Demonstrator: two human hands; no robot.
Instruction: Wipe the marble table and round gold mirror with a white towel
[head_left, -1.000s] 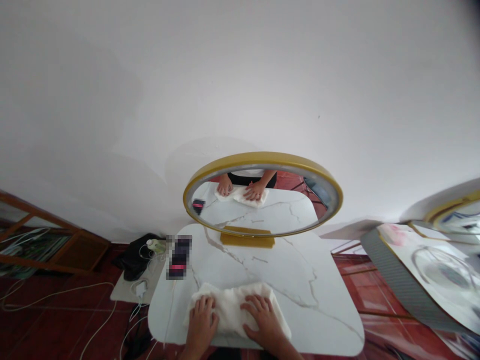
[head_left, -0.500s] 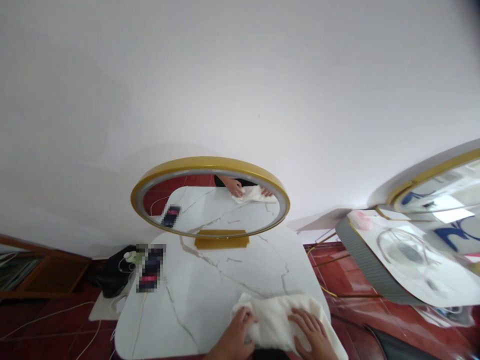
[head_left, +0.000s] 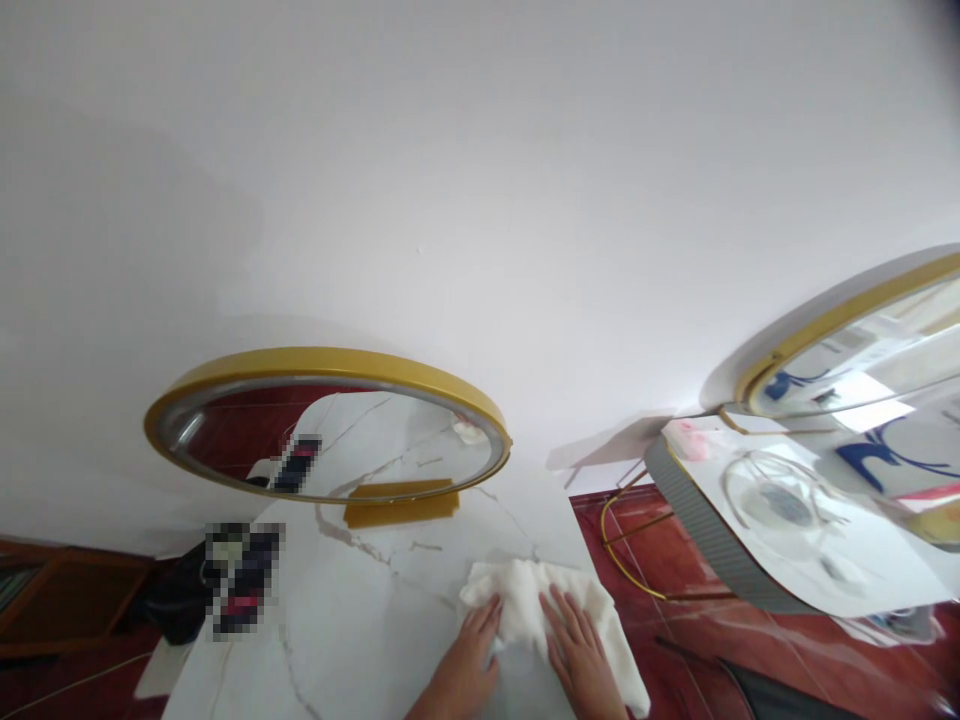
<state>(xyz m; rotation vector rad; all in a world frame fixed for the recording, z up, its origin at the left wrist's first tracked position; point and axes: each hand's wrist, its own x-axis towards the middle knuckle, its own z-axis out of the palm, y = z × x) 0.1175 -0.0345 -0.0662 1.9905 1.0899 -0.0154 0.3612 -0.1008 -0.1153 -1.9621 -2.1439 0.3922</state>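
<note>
A white cloth [head_left: 525, 585] lies bunched on the right side of the white marbled table [head_left: 360, 620], with one end reaching down the table's right edge. My left hand [head_left: 471, 655] presses on the cloth's left part, fingers close together and resting on it. My right hand [head_left: 577, 645] lies over the cloth's right part with its fingers spread a little. Behind the cloth, a gold-framed oval mirror [head_left: 330, 440] stands on a gold base [head_left: 402, 504] and reflects the table top.
A pixelated dark object [head_left: 251, 580] lies at the table's left. To the right stands another white table [head_left: 795, 500] with a pink-and-white item, a clear bag and a second mirror [head_left: 885, 350]. A black chair part [head_left: 780, 695] sits lower right.
Both hands and the cloth have moved away from me, further up the table. My left hand now lies flatter on the cloth. The view has shifted to the right.
</note>
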